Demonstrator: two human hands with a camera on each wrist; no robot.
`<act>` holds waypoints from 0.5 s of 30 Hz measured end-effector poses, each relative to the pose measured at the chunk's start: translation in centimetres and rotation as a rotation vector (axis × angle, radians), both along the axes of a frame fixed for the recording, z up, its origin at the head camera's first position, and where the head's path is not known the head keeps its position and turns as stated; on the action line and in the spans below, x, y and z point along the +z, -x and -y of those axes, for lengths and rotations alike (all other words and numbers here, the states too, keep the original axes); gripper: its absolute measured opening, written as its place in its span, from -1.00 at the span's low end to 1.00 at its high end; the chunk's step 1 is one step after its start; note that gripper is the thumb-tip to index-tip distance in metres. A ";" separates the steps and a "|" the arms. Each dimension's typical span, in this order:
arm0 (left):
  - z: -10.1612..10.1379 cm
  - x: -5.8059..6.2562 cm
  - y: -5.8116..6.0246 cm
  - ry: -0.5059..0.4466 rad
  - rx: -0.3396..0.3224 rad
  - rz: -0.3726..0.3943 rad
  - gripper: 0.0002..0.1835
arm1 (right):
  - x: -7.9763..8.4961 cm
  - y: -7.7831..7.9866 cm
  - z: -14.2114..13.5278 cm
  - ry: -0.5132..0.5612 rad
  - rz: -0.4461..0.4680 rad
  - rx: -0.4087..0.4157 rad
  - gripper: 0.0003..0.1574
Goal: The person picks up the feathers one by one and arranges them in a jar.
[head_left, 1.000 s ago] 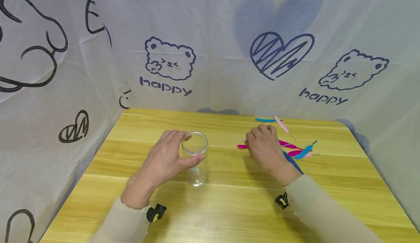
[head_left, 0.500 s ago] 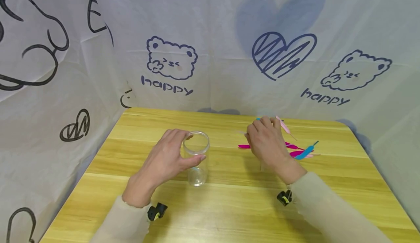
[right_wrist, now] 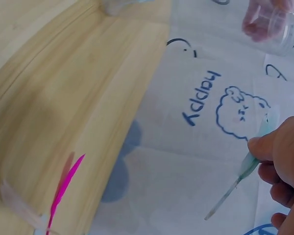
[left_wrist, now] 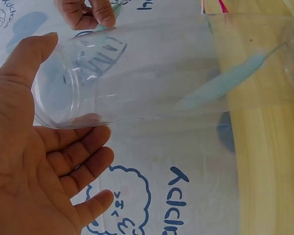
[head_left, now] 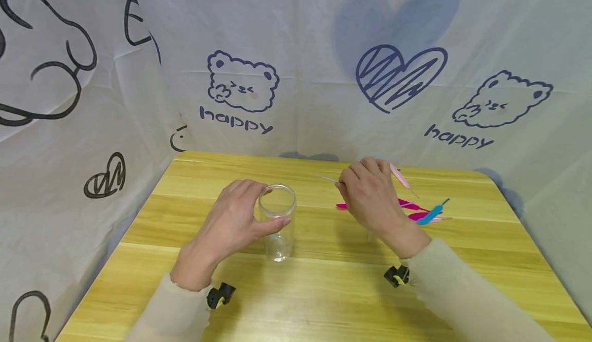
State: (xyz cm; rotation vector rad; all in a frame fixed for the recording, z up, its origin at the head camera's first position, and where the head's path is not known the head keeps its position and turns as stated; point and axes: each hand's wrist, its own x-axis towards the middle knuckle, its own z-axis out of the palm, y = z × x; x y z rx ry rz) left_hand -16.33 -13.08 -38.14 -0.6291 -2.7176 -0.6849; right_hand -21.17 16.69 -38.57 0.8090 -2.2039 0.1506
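Here, left hand (head_left: 233,219): it curves round the clear jar (head_left: 280,240) near its mouth, thumb on one side, fingers on the other.
Clear jar: it stands upright on the worktop (head_left: 296,306), mouth upward.
Inside the jar: a teal feather (left_wrist: 228,81) slants, quill toward the bottom.
Right hand (head_left: 372,195): it pinches a pale green feather (right_wrist: 250,164) between thumb and fingers, quill sticking out, well apart from the jar.
Beside the right hand: a magenta feather (head_left: 342,206) is partly hidden by it; a light pink feather (head_left: 400,176) lies just beyond; a blue feather (head_left: 431,214) rests across other pink ones.
Backdrop: white cloth (head_left: 296,111) carries bear drawings (head_left: 242,81), hearts and "happy" lettering.
Sleeves (head_left: 467,290): cream.
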 end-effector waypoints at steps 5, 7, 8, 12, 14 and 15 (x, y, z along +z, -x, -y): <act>0.0 0.4 0.1 0.043 -0.013 -0.036 -0.25 | 1.3 -0.4 1.0 0.054 -0.001 0.042 -0.80; 0.0 0.5 0.1 0.050 -0.018 -0.039 -0.25 | 2.0 -0.6 1.6 0.083 -0.004 0.071 -0.80; 0.0 0.5 0.1 0.052 -0.019 -0.037 -0.25 | 2.4 -0.7 1.9 0.096 -0.005 0.090 -0.80; 0.0 0.6 0.2 0.048 -0.025 -0.019 -0.24 | 4.1 -1.3 3.4 0.150 0.023 0.153 -0.79; 0.0 0.6 0.2 0.044 -0.026 -0.013 -0.24 | 5.0 -1.6 4.2 0.179 0.054 0.179 -0.81; 0.0 0.6 0.2 0.041 -0.027 -0.012 -0.24 | 5.4 -1.7 4.6 0.201 0.070 0.196 -0.81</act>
